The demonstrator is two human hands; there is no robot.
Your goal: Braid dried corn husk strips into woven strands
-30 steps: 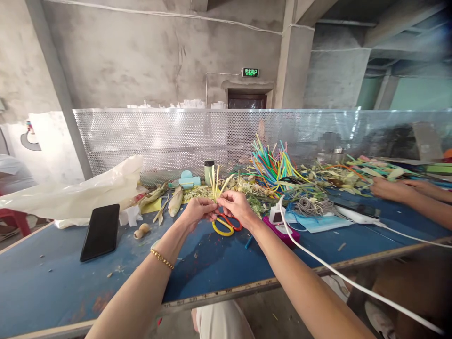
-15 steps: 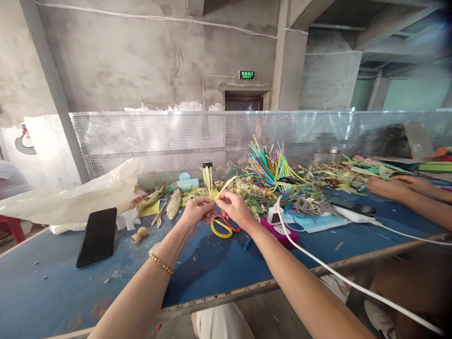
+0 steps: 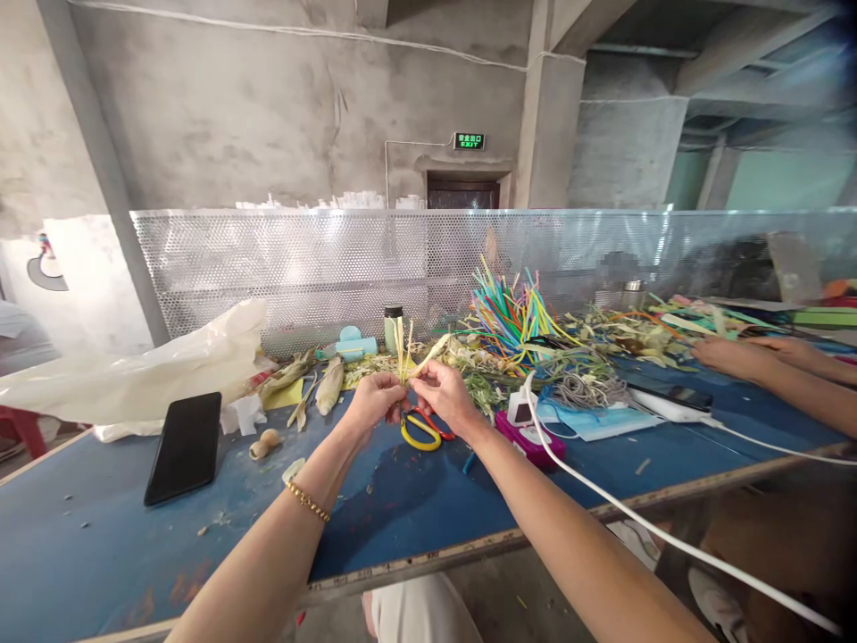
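Observation:
My left hand (image 3: 375, 399) is closed, pinching a small upright bundle of pale yellow husk strips (image 3: 403, 344). Against it, my right hand (image 3: 443, 393) grips one wider husk strip (image 3: 432, 354) that slants up to the right. The fingertips of both hands meet at the base of the strips, and what lies between them there is hidden. Just below the hands, scissors with yellow and red handles (image 3: 421, 446) rest on the blue table (image 3: 381, 509); their blades are covered by my fingers.
Left of me lie a black phone (image 3: 184, 446), walnut-like shells (image 3: 265, 442) and plastic sheeting (image 3: 167, 366). Husks and colourful pipe-cleaner-like stems (image 3: 512, 317) line the back. A white cable (image 3: 622, 509) crosses at right, near a purple box (image 3: 532, 438). A co-worker's hands (image 3: 727, 359) work farther right.
The strips in my left hand have fanned apart slightly and tilted right. My right hand's strip has shifted a little. The co-worker's hands have moved slightly left.

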